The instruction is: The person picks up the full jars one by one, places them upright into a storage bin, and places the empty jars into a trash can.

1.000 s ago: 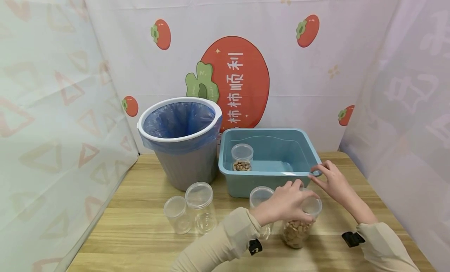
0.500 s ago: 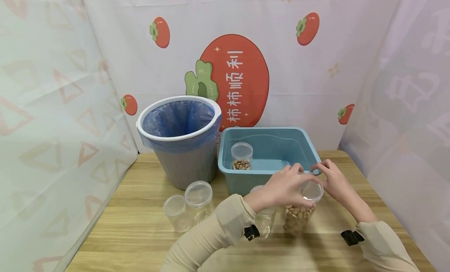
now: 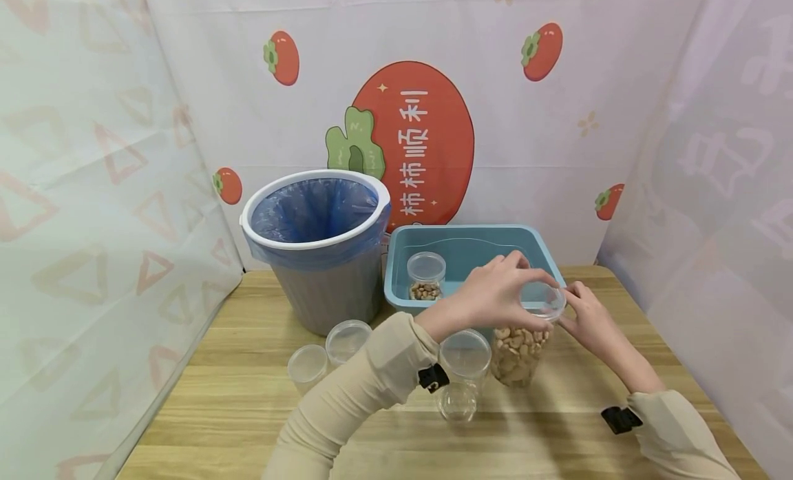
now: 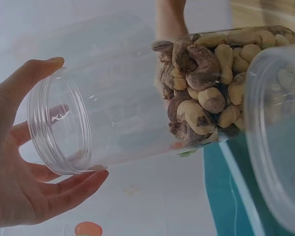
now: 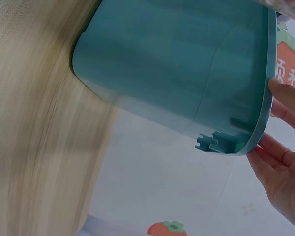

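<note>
My left hand [image 3: 486,297] grips a clear lidded jar [image 3: 519,356] part-filled with cashews by its top. The jar is lifted in front of the blue plastic tub [image 3: 473,232]. In the left wrist view, thumb and fingers [image 4: 78,189] span the clear lid, and the cashews [image 4: 201,91] fill the jar's bottom part. At the tub's right front corner, my right hand [image 3: 591,321] pinches the rim, thumb on one side and fingers on the other in the right wrist view. A smaller jar of nuts [image 3: 426,277] stands inside the tub at the left.
Left of the tub stands a grey bin [image 3: 328,287] lined with a blue bag. Two clear jars, a shorter one [image 3: 306,366] and a taller one [image 3: 348,339], stand in front of it. Another clear jar [image 3: 464,363] is beside my left wrist.
My left hand has raised the cashew jar off the table and moved it up and forward toward the tub. The right hand stays at the tub's corner.
</note>
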The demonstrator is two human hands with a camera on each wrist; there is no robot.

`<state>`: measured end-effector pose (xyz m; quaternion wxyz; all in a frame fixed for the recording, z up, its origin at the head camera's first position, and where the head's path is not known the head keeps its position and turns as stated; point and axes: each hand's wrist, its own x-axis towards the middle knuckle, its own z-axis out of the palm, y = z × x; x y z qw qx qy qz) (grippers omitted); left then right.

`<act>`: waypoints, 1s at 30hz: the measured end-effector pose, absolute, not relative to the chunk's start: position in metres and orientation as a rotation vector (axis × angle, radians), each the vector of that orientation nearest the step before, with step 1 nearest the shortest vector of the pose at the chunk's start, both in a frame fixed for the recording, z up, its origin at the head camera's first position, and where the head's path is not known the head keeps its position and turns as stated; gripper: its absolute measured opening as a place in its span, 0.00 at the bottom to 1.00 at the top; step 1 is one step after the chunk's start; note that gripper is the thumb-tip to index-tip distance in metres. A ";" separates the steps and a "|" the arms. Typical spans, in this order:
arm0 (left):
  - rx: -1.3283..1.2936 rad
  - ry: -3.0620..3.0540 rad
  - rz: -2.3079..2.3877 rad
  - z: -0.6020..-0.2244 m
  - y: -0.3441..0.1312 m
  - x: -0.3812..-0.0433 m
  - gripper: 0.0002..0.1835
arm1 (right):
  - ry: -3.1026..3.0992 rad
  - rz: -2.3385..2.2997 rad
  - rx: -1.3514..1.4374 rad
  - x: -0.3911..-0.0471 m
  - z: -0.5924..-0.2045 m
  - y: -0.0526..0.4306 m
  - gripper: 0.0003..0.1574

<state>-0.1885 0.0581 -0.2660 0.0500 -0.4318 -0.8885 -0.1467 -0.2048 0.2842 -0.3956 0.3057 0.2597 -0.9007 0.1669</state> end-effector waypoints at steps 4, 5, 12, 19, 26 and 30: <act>-1.317 -2.691 -0.489 -0.254 0.055 -0.193 0.28 | -2.399 0.443 0.694 -0.204 -0.396 0.285 0.21; -1.316 -2.686 -0.498 -0.251 0.054 -0.194 0.28 | -2.400 0.438 0.692 -0.204 -0.396 0.285 0.21; -1.319 -2.661 -0.604 -0.231 0.047 -0.204 0.26 | -2.347 0.440 0.674 -0.207 -0.397 0.281 0.22; -1.262 -2.652 -0.752 -0.211 0.037 -0.213 0.27 | -2.330 0.496 0.652 -0.207 -0.397 0.279 0.16; -1.160 -2.646 -0.817 -0.195 0.029 -0.223 0.26 | -2.351 0.509 0.633 -0.208 -0.396 0.278 0.16; -1.094 -2.633 -0.806 -0.189 0.026 -0.230 0.26 | -2.361 0.507 0.623 -0.207 -0.395 0.278 0.16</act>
